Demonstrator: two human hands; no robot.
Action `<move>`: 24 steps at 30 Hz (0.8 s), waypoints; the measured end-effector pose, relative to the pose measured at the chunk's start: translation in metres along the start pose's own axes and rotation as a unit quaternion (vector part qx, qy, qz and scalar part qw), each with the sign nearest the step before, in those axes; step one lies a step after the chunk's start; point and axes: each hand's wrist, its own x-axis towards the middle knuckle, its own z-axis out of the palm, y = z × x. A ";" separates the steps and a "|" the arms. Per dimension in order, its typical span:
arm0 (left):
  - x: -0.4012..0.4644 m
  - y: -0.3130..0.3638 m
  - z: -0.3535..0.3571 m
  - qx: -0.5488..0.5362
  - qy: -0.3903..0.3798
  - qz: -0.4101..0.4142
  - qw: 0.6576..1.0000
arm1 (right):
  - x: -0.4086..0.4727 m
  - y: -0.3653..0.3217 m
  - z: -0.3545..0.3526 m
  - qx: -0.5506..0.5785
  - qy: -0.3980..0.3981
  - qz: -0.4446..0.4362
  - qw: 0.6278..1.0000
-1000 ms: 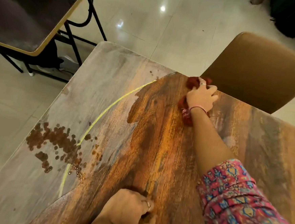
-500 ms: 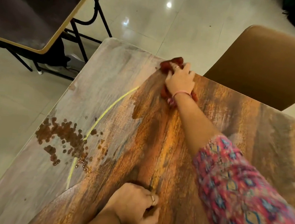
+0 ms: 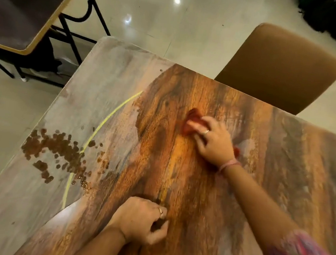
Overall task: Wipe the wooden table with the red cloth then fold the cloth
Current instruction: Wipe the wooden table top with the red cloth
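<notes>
We are in the wiping step, and the wooden table (image 3: 109, 94) is only partly done: the middle is dark and wet, while the left side toward its edge is pale and dusty. To do this well, we should press the cloth flat and pull long, overlapping strokes toward the left edge, over the yellow chalk arc (image 3: 105, 120) and the brown droplets (image 3: 59, 149). The fold comes only after that.

Near the front edge, our left hand (image 3: 141, 222) rests on the wood with its fingers curled; it seems to hold nothing, though the palm is hidden. Nearer the middle of the table, our right hand (image 3: 212, 141) lies with fingers spread and nearly straight, pressing down the red cloth (image 3: 190, 121), which is bunched and shows mostly beyond the fingertips.
</notes>
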 end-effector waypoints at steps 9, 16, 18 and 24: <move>-0.001 -0.001 0.005 -0.004 -0.006 -0.001 1.000 | -0.038 -0.024 0.003 -0.005 0.059 0.336 0.940; -0.002 0.000 0.006 -0.011 0.011 -0.005 1.000 | -0.035 0.011 -0.007 -0.002 0.059 0.299 0.952; -0.002 0.000 0.007 -0.014 0.015 -0.007 1.000 | -0.001 0.029 -0.010 0.025 0.070 0.410 0.909; -0.005 0.001 0.007 -0.032 0.020 -0.011 0.999 | 0.031 -0.058 0.003 0.028 0.050 0.356 0.933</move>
